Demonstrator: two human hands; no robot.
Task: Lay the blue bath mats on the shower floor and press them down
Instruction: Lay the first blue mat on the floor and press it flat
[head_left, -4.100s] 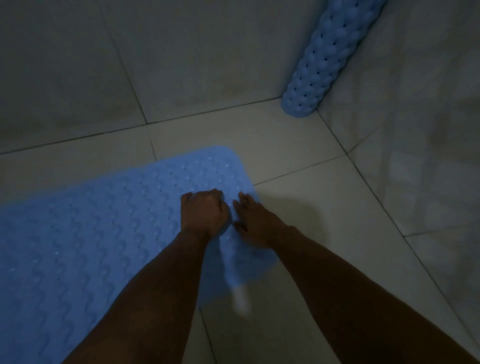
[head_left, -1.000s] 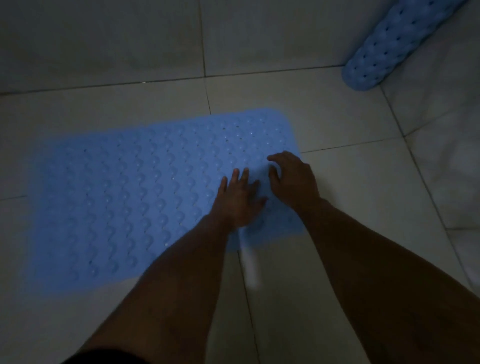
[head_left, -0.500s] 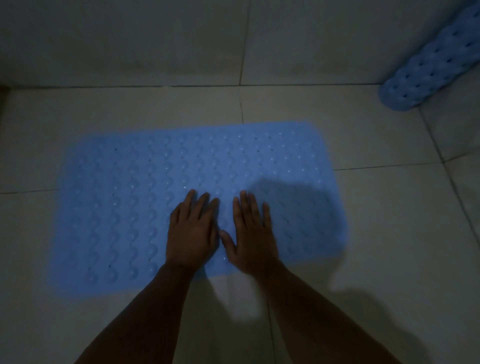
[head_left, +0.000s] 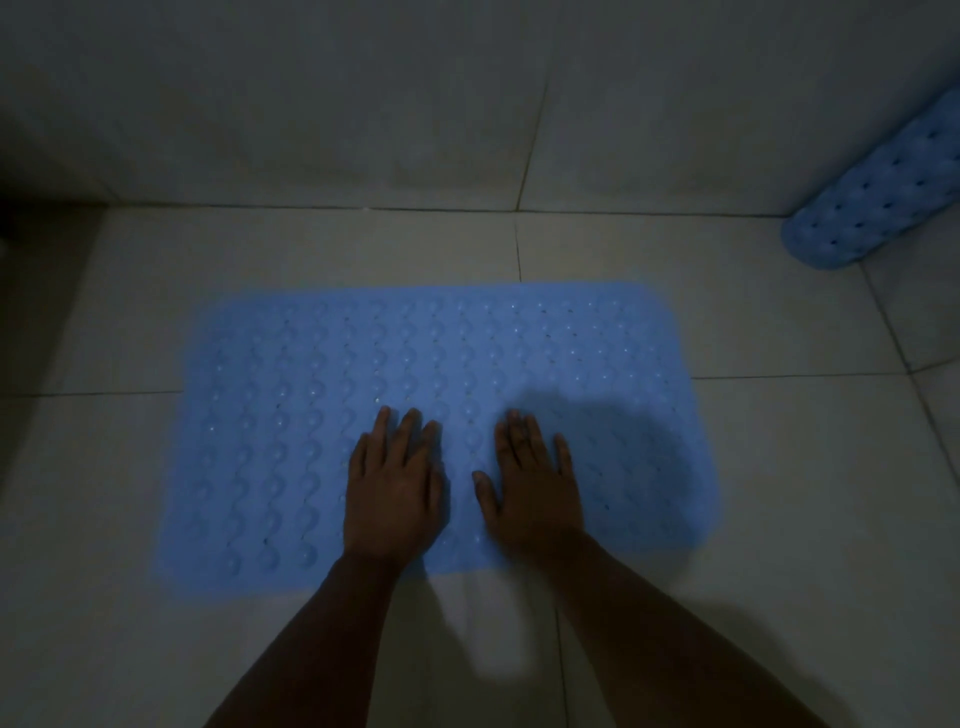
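A blue bath mat (head_left: 322, 395) with rows of bumps and small holes lies flat on the pale tiled shower floor (head_left: 779, 519). Both my hands rest palm-down on its near middle, fingers straight. My left hand (head_left: 395, 488) sits a little left of centre, and my right hand (head_left: 530, 488) lies beside it with a narrow gap between the thumbs. A second blue mat (head_left: 878, 202), rolled into a tube, leans in the far right corner against the wall.
Tiled walls (head_left: 363, 104) close the space at the back and on the right. A dark opening shows at the far left edge. Bare floor tiles surround the flat mat on all sides.
My hands moved from the mat's right end to its near middle and flattened out side by side. Over the last half second they spread slightly apart.
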